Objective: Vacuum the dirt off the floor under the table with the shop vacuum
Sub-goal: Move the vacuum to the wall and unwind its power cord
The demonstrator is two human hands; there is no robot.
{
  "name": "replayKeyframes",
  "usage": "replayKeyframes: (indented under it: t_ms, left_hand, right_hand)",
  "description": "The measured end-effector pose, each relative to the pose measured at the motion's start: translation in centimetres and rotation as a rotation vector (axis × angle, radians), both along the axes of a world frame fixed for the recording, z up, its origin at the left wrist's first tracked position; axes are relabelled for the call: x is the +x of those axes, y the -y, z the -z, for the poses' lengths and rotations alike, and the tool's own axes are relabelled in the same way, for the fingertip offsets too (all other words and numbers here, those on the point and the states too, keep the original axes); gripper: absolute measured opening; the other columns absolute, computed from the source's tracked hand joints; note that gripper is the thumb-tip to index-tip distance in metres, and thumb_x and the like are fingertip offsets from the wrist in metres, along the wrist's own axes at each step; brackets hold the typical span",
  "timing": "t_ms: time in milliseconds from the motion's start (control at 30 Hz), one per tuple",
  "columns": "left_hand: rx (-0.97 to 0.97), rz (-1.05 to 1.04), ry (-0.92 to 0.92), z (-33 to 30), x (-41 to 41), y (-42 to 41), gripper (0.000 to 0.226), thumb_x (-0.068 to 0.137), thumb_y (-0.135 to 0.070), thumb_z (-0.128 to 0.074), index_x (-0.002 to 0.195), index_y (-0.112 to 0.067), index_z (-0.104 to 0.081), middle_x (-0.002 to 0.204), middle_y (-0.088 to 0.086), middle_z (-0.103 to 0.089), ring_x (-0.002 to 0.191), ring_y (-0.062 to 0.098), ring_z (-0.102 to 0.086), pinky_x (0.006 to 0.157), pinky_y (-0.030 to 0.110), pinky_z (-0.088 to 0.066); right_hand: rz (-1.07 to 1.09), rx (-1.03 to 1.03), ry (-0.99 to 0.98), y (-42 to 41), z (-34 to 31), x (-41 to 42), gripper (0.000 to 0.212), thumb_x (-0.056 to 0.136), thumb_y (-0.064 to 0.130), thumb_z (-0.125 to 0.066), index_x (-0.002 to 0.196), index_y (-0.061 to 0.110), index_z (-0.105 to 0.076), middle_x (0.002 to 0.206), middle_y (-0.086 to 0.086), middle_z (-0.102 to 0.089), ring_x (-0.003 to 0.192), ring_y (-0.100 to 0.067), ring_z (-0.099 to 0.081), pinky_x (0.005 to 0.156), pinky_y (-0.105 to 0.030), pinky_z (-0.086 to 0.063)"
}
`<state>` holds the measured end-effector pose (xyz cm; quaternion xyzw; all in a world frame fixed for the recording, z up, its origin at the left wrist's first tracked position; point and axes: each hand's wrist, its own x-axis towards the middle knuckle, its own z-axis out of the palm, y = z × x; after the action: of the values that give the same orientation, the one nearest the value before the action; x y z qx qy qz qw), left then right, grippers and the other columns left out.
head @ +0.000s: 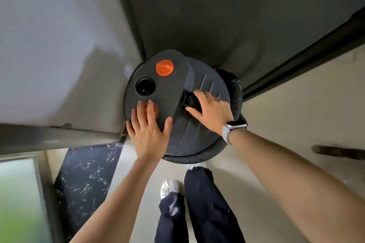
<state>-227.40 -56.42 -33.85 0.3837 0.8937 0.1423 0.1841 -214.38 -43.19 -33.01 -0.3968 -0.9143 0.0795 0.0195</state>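
I am looking straight down at a black shop vacuum (pixel 177 104) standing on a pale floor (pixel 276 124), just in front of my feet. Its round lid faces me. My left hand (pixel 149 126) lies flat on the near left part of the lid, fingers straight and slightly spread, and the fingers cover most of an orange knob (pixel 153 109). A second orange knob (pixel 164 67) sits on the far side of the lid, and between the two, toward the left edge, is an open round port (pixel 145 85). My right hand (pixel 211 109) reaches over the middle of the lid and rests on the black handle (pixel 186 98), fingers spread and pointing left; I cannot tell whether they curl around the handle or only touch it. A watch (pixel 232 127) with a pale band is on my right wrist. A black ribbed hose (pixel 236 94) wraps around the right and near sides of the vacuum, touching its body. Beyond the vacuum is a dark wall (pixel 237 16), with a lighter grey wall (pixel 49 45) to the left and a dark strip (pixel 296 55) running along the base at right. To my lower left is a dark marbled slab (pixel 85 173) with white veining, beside a blurred green pane (pixel 17 203). Below the vacuum are my legs in dark trousers (pixel 203 203) and a white shoe (pixel 168 188).
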Motion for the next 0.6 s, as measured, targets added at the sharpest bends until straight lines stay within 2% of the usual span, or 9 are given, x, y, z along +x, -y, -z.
replayKeyframes:
  t_ms: [100, 167, 233, 333, 433, 500, 600]
  left_hand:
    - [0.011, 0.025, -0.003, 0.2, 0.1, 0.4, 0.083, 0.080, -0.064, -0.019, 0.147, -0.018, -0.028, 0.157, 0.010, -0.017, 0.143, 0.034, -0.019, 0.112, 0.055, -0.013]
    - [-0.005, 0.043, 0.014, 0.1, 0.5, 0.8, 0.085, 0.078, -0.066, -0.014, 0.150, -0.021, -0.022, 0.159, 0.006, -0.008, 0.145, 0.030, -0.012, 0.113, 0.055, -0.007]
    - [-0.028, 0.044, 0.031, 0.1, 1.3, 1.4, 0.085, 0.077, -0.067, -0.011, 0.151, -0.026, -0.017, 0.160, 0.002, -0.002, 0.146, 0.031, -0.004, 0.111, 0.062, -0.002]
    - [-0.043, 0.103, 0.082, -0.2, 3.0, 2.6, 0.084, 0.077, -0.068, -0.010, 0.151, -0.029, -0.012, 0.160, 0.001, 0.005, 0.145, 0.036, 0.006, 0.107, 0.068, -0.005]
    - [-0.035, 0.245, 0.109, -0.2, 4.6, 3.8, 0.084, 0.079, -0.067, -0.014, 0.151, -0.025, -0.014, 0.160, 0.005, 0.005, 0.145, 0.037, 0.007, 0.110, 0.062, -0.010]
    - [-0.027, 0.322, 0.097, 0.2, 5.8, 4.4, 0.081, 0.081, -0.064, -0.021, 0.151, -0.021, -0.020, 0.160, 0.009, -0.003, 0.144, 0.040, 0.000, 0.109, 0.063, -0.014]
    - [0.024, 0.443, 0.044, 1.1, 8.0, 5.0, 0.071, 0.086, -0.057, -0.034, 0.144, -0.018, -0.029, 0.154, 0.017, -0.024, 0.138, 0.047, -0.022, 0.101, 0.068, -0.026]
  right_hand:
    - [0.066, -0.077, 0.064, 0.2, -0.6, 0.3, 0.058, 0.090, 0.059, -0.040, 0.118, 0.009, -0.049, 0.105, -0.008, -0.063, 0.090, -0.032, -0.064, 0.065, -0.039, -0.051]
    - [0.087, -0.104, 0.046, 0.9, -1.2, 0.8, 0.056, 0.091, 0.059, -0.041, 0.116, 0.009, -0.046, 0.108, -0.007, -0.063, 0.095, -0.032, -0.063, 0.069, -0.039, -0.048]
    - [0.124, -0.130, 0.029, 2.1, -1.5, 1.9, 0.055, 0.091, 0.059, -0.042, 0.115, 0.009, -0.046, 0.107, -0.007, -0.063, 0.095, -0.032, -0.063, 0.069, -0.038, -0.047]
    - [0.187, -0.113, -0.016, 4.5, -1.1, 4.5, 0.054, 0.090, 0.058, -0.044, 0.105, 0.007, -0.051, 0.095, -0.008, -0.066, 0.083, -0.033, -0.066, 0.059, -0.036, -0.046]
    - [0.230, -0.032, -0.097, 7.0, -0.4, 7.8, 0.057, 0.083, 0.061, -0.039, 0.084, 0.006, -0.054, 0.065, -0.006, -0.065, 0.053, -0.030, -0.065, 0.039, -0.031, -0.044]
    - [0.272, -0.035, -0.103, 8.6, -0.2, 10.1, 0.055, 0.082, 0.060, -0.040, 0.081, 0.007, -0.054, 0.057, -0.004, -0.062, 0.046, -0.027, -0.062, 0.035, -0.028, -0.043]
    - [0.359, -0.035, -0.103, 10.9, -0.4, 13.5, 0.053, 0.082, 0.060, -0.041, 0.080, 0.008, -0.054, 0.050, -0.001, -0.059, 0.040, -0.025, -0.059, 0.033, -0.023, -0.037]
